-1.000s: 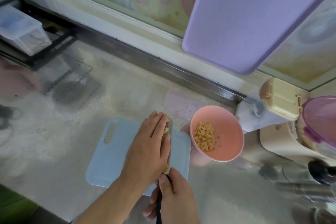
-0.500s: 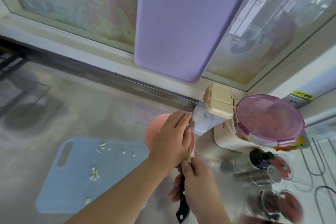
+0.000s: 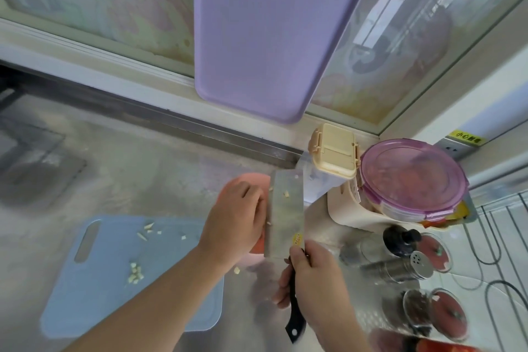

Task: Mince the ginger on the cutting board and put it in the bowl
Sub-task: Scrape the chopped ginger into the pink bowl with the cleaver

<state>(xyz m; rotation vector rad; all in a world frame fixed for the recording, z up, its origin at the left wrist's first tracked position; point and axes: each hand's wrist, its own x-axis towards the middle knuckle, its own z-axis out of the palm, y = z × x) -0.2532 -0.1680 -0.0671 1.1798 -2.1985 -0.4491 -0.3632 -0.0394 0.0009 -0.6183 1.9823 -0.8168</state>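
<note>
The pink bowl (image 3: pixel 245 180) sits right of the blue cutting board (image 3: pixel 94 288) and is mostly hidden by my left hand (image 3: pixel 237 217) and the cleaver (image 3: pixel 284 214). My right hand (image 3: pixel 314 274) grips the cleaver's black handle, blade flat side up over the bowl. My left hand rests against the blade's left edge, fingers together, holding nothing. A few ginger bits (image 3: pixel 285 194) cling to the blade. Scattered minced ginger (image 3: pixel 135 270) lies on the board. The bowl's contents are hidden.
A lilac board (image 3: pixel 265 37) leans on the window behind. Right of the bowl stand a cream-lidded container (image 3: pixel 334 154), a purple-lidded tub (image 3: pixel 411 177), a metal shaker (image 3: pixel 400 266) and spice jars (image 3: pixel 428 311). A black wire rack (image 3: pixel 497 237) lies far right.
Both hands moved from the cutting board to over the pink bowl with the ginger-laden cleaver. The blade now lies flat side up and my left hand is at its edge.
</note>
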